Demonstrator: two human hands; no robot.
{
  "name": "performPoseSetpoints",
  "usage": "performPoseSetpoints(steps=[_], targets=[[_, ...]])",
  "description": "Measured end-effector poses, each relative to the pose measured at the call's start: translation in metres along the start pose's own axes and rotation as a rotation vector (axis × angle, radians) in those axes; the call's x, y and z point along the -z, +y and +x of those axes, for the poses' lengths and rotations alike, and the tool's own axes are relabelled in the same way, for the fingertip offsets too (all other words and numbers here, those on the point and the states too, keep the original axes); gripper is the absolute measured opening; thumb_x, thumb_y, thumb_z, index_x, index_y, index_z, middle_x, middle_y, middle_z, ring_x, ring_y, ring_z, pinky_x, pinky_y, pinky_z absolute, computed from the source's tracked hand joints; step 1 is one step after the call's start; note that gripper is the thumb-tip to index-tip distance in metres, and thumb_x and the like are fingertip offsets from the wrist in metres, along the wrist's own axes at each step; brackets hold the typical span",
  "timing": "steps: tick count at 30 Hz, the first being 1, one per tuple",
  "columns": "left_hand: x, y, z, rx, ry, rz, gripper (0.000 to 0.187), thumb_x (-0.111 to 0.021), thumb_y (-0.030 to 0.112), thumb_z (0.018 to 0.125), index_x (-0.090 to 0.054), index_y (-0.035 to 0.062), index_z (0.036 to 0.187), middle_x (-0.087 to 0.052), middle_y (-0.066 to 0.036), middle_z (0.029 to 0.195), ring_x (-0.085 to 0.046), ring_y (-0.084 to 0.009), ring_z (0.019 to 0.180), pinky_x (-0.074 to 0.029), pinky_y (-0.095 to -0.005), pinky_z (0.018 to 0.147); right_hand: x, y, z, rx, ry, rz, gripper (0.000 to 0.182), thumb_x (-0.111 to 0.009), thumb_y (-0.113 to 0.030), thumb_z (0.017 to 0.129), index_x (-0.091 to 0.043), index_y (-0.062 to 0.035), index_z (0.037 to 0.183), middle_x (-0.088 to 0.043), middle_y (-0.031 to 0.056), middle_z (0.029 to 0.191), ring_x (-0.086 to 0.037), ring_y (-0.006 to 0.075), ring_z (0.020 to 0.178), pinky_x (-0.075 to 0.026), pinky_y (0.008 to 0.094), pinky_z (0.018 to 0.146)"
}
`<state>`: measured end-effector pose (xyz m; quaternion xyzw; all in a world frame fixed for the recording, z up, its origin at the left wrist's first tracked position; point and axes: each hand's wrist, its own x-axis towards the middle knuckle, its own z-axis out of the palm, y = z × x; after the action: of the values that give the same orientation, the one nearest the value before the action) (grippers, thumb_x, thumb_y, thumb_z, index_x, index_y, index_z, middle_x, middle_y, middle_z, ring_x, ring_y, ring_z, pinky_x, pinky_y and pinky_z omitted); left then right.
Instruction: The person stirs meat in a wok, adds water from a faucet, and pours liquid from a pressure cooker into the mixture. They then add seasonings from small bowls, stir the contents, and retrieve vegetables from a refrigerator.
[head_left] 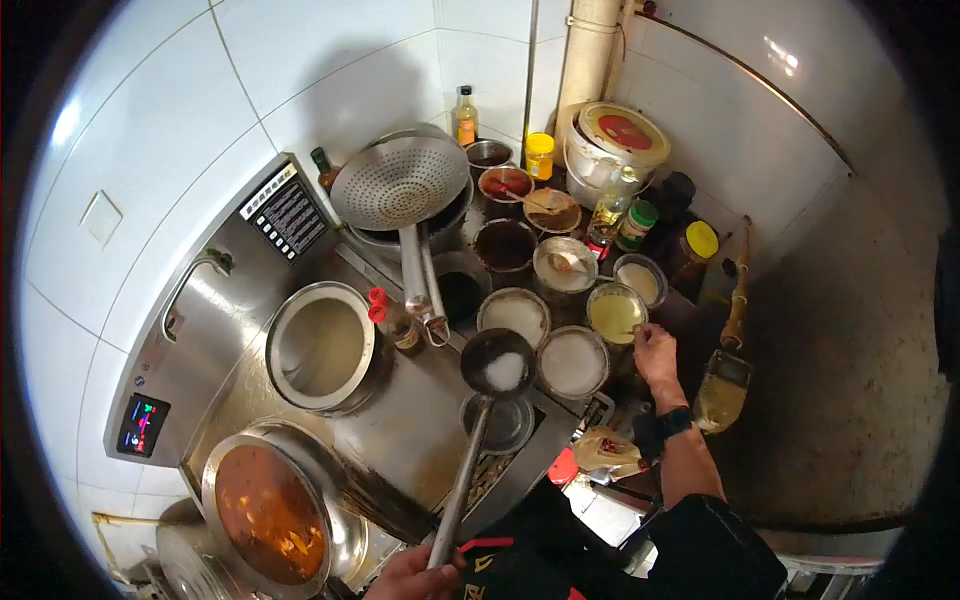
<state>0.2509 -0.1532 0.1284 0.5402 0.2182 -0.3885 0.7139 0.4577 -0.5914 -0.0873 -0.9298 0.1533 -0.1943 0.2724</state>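
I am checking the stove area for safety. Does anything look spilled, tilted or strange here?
Nothing looks spilled. The perforated strainer rests tilted on the pot at the back. The left hand holds a ladle with white powder in it. The right hand reaches to the yellow seasoning bowl.

A long-handled steel ladle (497,363) is tilted above the stove, its dark bowl holding a heap of white powder. A round steel container (616,313) of pale yellow liquid sits among the seasoning pots.
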Motion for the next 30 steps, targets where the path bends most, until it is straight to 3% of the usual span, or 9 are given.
performPoseSetpoints(steps=[7, 11, 18, 20, 22, 25, 27, 28, 30], targets=[[-0.029, 0.03, 0.045, 0.11, -0.048, 0.024, 0.022, -0.06, 0.016, 0.09, -0.057, -0.0019, 0.103, -0.051, -0.004, 0.065, -0.052, -0.0149, 0.05, -0.04, -0.0272, 0.045, -0.013, 0.023, -0.003, -0.715, 0.05, 0.99, 0.018, -0.061, -0.016, 0.093, -0.065, 0.0017, 0.095, -0.062, 0.006, 0.071, -0.056, 0.0137, 0.056, -0.043, 0.0284, 0.049], [-0.039, 0.037, 0.063, 0.088, -0.082, -0.037, 0.022, -0.06, 0.017, 0.091, -0.058, -0.0014, 0.102, -0.052, -0.004, 0.067, -0.052, -0.0144, 0.051, -0.041, -0.0267, 0.046, 0.006, 0.009, -0.007, -0.708, 0.16, 1.002, 0.017, -0.06, -0.014, 0.093, -0.064, 0.0025, 0.096, -0.062, 0.0068, 0.072, -0.056, 0.0149, 0.055, -0.042, 0.0285, 0.048], [-0.046, 0.045, 0.09, 0.134, -0.164, -0.011, 0.018, -0.059, 0.021, 0.095, -0.054, 0.0043, 0.093, -0.053, -0.002, 0.069, -0.054, -0.0128, 0.053, -0.045, -0.0272, 0.05, 0.063, -0.063, -0.014, -0.474, 0.139, 1.062, 0.021, -0.057, -0.014, 0.096, -0.066, 0.0035, 0.101, -0.063, 0.0058, 0.075, -0.055, 0.0117, 0.058, -0.045, 0.0274, 0.053], [-0.05, 0.046, 0.094, 0.119, -0.25, 0.024, 0.018, -0.058, 0.021, 0.095, -0.054, 0.0037, 0.096, -0.053, -0.002, 0.069, -0.055, -0.0129, 0.053, -0.045, -0.0271, 0.049, 0.065, -0.075, -0.01, -0.318, 0.107, 0.593, 0.021, -0.056, -0.014, 0.096, -0.066, 0.0047, 0.1, -0.065, 0.0092, 0.076, -0.061, 0.0167, 0.063, -0.048, 0.032, 0.058], [-0.051, 0.044, 0.094, 0.131, -0.291, 0.003, 0.018, -0.058, 0.021, 0.095, -0.054, 0.0033, 0.098, -0.054, -0.002, 0.069, -0.055, -0.0127, 0.053, -0.045, -0.0268, 0.049, 0.033, -0.038, 0.006, 0.106, 0.244, 0.144, 0.015, -0.06, -0.009, 0.088, -0.067, 0.0017, 0.097, -0.067, 0.0188, 0.087, -0.065, 0.0379, 0.074, -0.051, 0.0421, 0.067], [-0.047, 0.042, 0.092, 0.125, -0.308, 0.041, 0.019, -0.057, 0.02, 0.095, -0.055, 0.0027, 0.103, -0.054, -0.002, 0.07, -0.055, -0.0125, 0.053, -0.044, -0.0262, 0.049, -0.007, 0.002, 0.012, 0.139, 0.095, -0.067, 0.014, -0.06, -0.008, 0.086, -0.067, 0.0008, 0.094, -0.067, 0.019, 0.086, -0.063, 0.0401, 0.075, -0.051, 0.043, 0.068], [-0.046, 0.041, 0.089, 0.121, -0.288, 0.104, 0.02, -0.057, 0.019, 0.095, -0.054, 0.0024, 0.106, -0.054, -0.002, 0.07, -0.055, -0.0125, 0.054, -0.044, -0.0261, 0.049, -0.027, 0.017, 0.008, -0.008, 0.021, 0.118, 0.018, -0.058, -0.014, 0.092, -0.068, 0.0015, 0.093, -0.066, 0.0148, 0.077, -0.063, 0.0214, 0.059, -0.048, 0.0357, 0.053], [-0.047, 0.04, 0.087, 0.127, -0.278, 0.066, 0.021, -0.058, 0.018, 0.094, -0.056, 0.0017, 0.107, -0.053, -0.003, 0.07, -0.054, -0.0129, 0.053, -0.043, -0.026, 0.047, -0.028, 0.018, 0.007, -0.01, 0.018, 0.118, 0.018, -0.058, -0.014, 0.092, -0.068, 0.0015, 0.093, -0.066, 0.0148, 0.077, -0.063, 0.0214, 0.059, -0.048, 0.0357, 0.053], [-0.047, 0.04, 0.087, 0.135, -0.27, 0.033, 0.022, -0.06, 0.016, 0.093, -0.057, 0.0011, 0.109, -0.052, -0.003, 0.07, -0.054, -0.0133, 0.052, -0.043, -0.0259, 0.045, -0.024, 0.018, 0.005, -0.562, -0.028, 0.834, 0.016, -0.058, -0.013, 0.092, -0.068, 0.0007, 0.093, -0.064, 0.0095, 0.073, -0.061, 0.0179, 0.058, -0.042, 0.0313, 0.047]])
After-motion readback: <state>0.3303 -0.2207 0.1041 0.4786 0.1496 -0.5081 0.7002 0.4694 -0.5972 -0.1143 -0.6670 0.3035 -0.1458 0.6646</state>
